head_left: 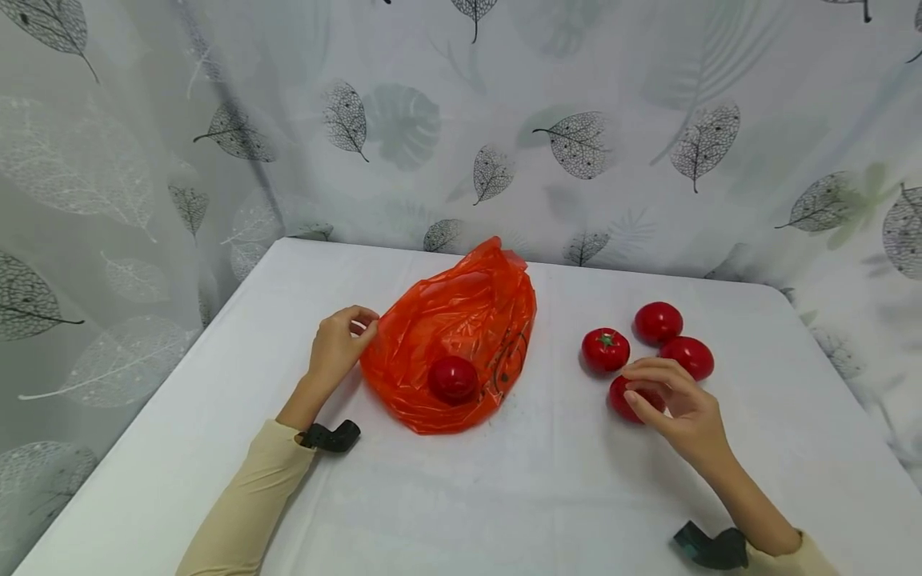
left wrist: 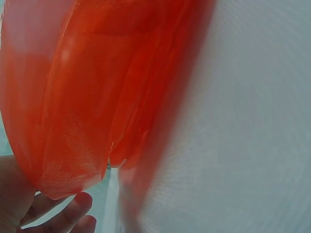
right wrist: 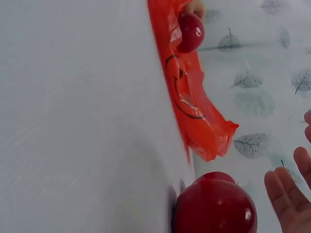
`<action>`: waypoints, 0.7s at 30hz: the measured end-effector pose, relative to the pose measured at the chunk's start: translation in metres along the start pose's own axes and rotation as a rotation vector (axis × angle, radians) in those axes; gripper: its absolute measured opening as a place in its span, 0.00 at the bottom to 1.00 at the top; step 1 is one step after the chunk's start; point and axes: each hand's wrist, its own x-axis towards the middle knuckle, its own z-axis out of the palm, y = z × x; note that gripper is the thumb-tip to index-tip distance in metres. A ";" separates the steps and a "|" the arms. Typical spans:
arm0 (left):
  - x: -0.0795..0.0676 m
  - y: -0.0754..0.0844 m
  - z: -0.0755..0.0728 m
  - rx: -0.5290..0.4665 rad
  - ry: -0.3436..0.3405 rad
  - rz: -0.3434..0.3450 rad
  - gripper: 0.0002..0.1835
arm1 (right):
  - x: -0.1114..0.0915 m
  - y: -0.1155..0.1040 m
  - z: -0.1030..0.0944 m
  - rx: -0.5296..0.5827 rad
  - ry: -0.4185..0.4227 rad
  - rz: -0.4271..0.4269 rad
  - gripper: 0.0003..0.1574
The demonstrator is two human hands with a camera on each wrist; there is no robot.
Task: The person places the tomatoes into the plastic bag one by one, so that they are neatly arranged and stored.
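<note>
Left grip: The left grip [head_left: 338, 344], closed in a pinch, holds the rim of an orange bag [head_left: 425, 320]; a slack pinch could let the light film slip and the mouth sag.
Right grip: The right grip [head_left: 677, 408], fingers curved and parted from the thumb, has hold of nothing above the near tomato [head_left: 621, 398] on the tabletop [head_left: 504, 496]; an off-centre touch could send the smooth ball rolling.
Crowded fruit: A stemmed tomato [head_left: 606, 350], a rear tomato [head_left: 659, 322] and an oval tomato [head_left: 687, 358] sit close behind; a knock could scatter them, their rounded sides giving little to stop a roll.
Bagged tomato: A single tomato [head_left: 453, 379] rests on the orange film within the bag; a sharp tug at the rim could tip it out.
Skins: Glossy, deep red and taut, one topped with a green star-shaped stem.
Plastic: Thin, crinkled, half see-through, printed with black lines.
Backdrop: A pale curtain [head_left: 446, 72] patterned with skeletal leaves hangs behind.
</note>
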 end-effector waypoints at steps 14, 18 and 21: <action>0.002 -0.002 -0.001 0.013 0.000 0.015 0.08 | -0.008 0.003 -0.008 -0.497 0.024 0.279 0.28; 0.002 -0.003 0.001 0.012 -0.004 0.014 0.08 | -0.010 0.004 -0.010 -0.545 -0.002 0.362 0.32; 0.002 -0.004 0.002 0.008 -0.004 0.010 0.08 | -0.010 0.006 -0.011 -0.565 -0.031 0.410 0.34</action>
